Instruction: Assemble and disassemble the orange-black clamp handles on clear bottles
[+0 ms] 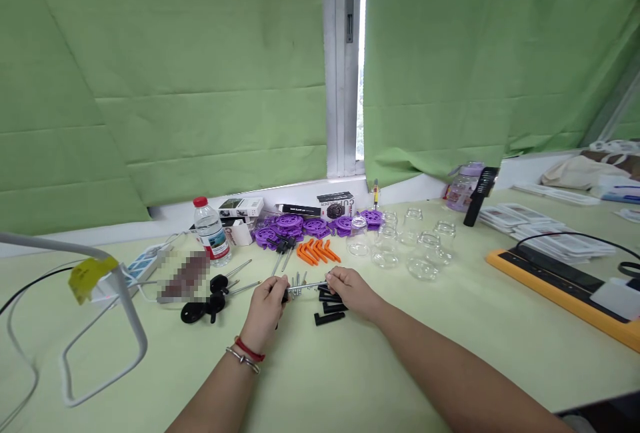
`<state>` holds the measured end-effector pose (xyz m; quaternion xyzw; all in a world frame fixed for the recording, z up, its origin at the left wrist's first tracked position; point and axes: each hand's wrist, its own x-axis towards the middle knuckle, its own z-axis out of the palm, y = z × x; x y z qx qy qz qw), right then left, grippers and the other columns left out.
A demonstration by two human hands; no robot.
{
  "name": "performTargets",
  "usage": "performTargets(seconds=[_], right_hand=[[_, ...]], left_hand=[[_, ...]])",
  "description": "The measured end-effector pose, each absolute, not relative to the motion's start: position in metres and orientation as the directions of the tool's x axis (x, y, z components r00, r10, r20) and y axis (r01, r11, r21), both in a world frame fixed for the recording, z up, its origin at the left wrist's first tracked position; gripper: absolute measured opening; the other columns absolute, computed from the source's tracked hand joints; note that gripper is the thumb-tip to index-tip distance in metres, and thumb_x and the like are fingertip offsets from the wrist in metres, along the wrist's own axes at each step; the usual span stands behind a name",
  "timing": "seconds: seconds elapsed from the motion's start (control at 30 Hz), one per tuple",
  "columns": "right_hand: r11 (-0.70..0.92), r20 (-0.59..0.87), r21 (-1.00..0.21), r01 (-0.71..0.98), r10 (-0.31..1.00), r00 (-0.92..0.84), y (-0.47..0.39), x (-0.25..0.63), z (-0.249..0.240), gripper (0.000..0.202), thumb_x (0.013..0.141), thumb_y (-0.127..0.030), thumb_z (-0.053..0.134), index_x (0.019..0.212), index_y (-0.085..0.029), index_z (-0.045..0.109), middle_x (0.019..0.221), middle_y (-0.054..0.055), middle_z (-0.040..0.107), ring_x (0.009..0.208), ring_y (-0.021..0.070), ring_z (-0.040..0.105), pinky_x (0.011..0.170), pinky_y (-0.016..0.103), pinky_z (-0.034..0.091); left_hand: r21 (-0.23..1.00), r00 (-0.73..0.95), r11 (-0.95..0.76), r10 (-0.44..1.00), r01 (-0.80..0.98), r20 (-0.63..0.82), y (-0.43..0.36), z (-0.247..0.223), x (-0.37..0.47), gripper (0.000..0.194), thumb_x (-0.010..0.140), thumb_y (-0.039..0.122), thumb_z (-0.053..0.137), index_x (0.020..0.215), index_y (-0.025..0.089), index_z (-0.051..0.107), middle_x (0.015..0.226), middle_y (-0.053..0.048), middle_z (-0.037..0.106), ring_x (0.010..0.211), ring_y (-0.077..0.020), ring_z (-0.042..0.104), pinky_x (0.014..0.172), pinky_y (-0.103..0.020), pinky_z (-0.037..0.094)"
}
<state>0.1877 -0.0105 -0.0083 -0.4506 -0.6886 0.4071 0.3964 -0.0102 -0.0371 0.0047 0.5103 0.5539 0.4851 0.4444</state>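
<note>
A thin metal rod (pixel 306 286) stretches level between my two hands. My left hand (pixel 265 305) is closed around a small black part at the rod's left end, mostly hidden by the fingers. At the other end, the fingertips of my right hand (pixel 350 292) pinch the rod. Short silver screws (pixel 296 281) lie just behind the rod. Several black L-shaped pieces (pixel 330 318) rest beneath and beside my right hand. Left of my hands are round black knobs with metal shafts (pixel 216 301). Orange angled pieces (pixel 317 251) form a row farther back.
Purple discs (pixel 290 225) lie along the back, before small boxes (pixel 336 206). A water bottle (pixel 212 232) stands back left, near a white lamp arm (pixel 135 326). Glass jars (pixel 423 256) stand right of centre. Far right are an orange-edged paper trimmer (pixel 560 293) and a black comb-like object (pixel 480 196).
</note>
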Motion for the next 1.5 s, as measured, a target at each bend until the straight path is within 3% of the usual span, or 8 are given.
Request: performTargets(seconds=[0.27,0.57,0.73,0.93,1.27,1.5], right_hand=[[0.157,0.114,-0.973,0.169,0.965,-0.236,-0.01,0.183,-0.014,0.033,0.083,-0.041,0.042,0.06,-0.018,0.044,0.057,-0.004,0.041,0.055,0.0103,0.035,0.057,0.024,0.029],[0.041,0.024,-0.997,0.065,0.971,-0.239,-0.011,0.189,-0.009,0.031,0.075,-0.044,0.056,0.063,-0.016,0.054,0.059,-0.002,0.052,0.055,0.0094,0.039,0.057,0.024,0.029],[0.016,0.022,-0.999,-0.032,0.978,-0.209,-0.013,0.186,-0.007,0.027,0.069,-0.04,0.061,0.062,-0.015,0.057,0.056,-0.002,0.053,0.047,0.0068,0.035,0.05,0.023,0.026],[0.039,0.047,-0.997,-0.061,0.989,-0.138,-0.015,0.183,-0.005,0.026,0.065,-0.04,0.064,0.062,-0.014,0.06,0.057,-0.001,0.057,0.045,0.0066,0.037,0.047,0.023,0.028],[0.121,0.129,-0.991,-0.061,0.98,-0.15,-0.018,0.185,0.004,0.017,0.061,-0.03,0.066,0.066,-0.014,0.066,0.047,-0.005,0.049,0.045,0.0066,0.036,0.047,0.023,0.029],[0.013,0.04,-0.988,-0.153,0.984,-0.175,-0.029,0.183,0.004,0.028,0.053,-0.029,0.075,0.073,-0.012,0.068,0.056,-0.002,0.059,0.049,0.0074,0.046,0.054,0.026,0.039]], left_hand=[[0.96,-0.158,-0.093,0.978,0.265,0.139,-0.038,0.0,-0.005,0.045,0.074,0.059,0.046,0.065,0.016,0.056,0.052,0.001,0.051,0.041,-0.0099,0.037,0.039,-0.023,0.027],[0.922,-0.142,-0.205,0.954,0.328,0.262,-0.043,0.004,-0.007,0.04,0.075,0.054,0.048,0.071,0.016,0.059,0.057,0.0,0.054,0.046,-0.0105,0.04,0.042,-0.022,0.029],[0.945,-0.124,-0.167,0.97,0.28,0.208,-0.041,0.007,-0.008,0.038,0.075,0.054,0.049,0.071,0.016,0.058,0.057,0.001,0.052,0.044,-0.0093,0.038,0.04,-0.021,0.027],[0.994,-0.078,-0.02,0.997,0.107,0.028,-0.037,0.013,-0.008,0.036,0.074,0.052,0.05,0.076,0.017,0.055,0.058,0.002,0.053,0.041,-0.0068,0.036,0.038,-0.019,0.024],[0.993,-0.107,0.077,0.992,0.088,-0.067,-0.046,0.028,-0.008,0.032,0.072,0.049,0.052,0.073,0.017,0.052,0.056,0.003,0.052,0.04,-0.0074,0.037,0.037,-0.019,0.025],[0.991,-0.156,0.079,0.986,0.109,-0.062,-0.053,0.02,-0.012,0.031,0.071,0.048,0.052,0.073,0.017,0.053,0.054,0.003,0.051,0.038,-0.0071,0.037,0.037,-0.019,0.024]])
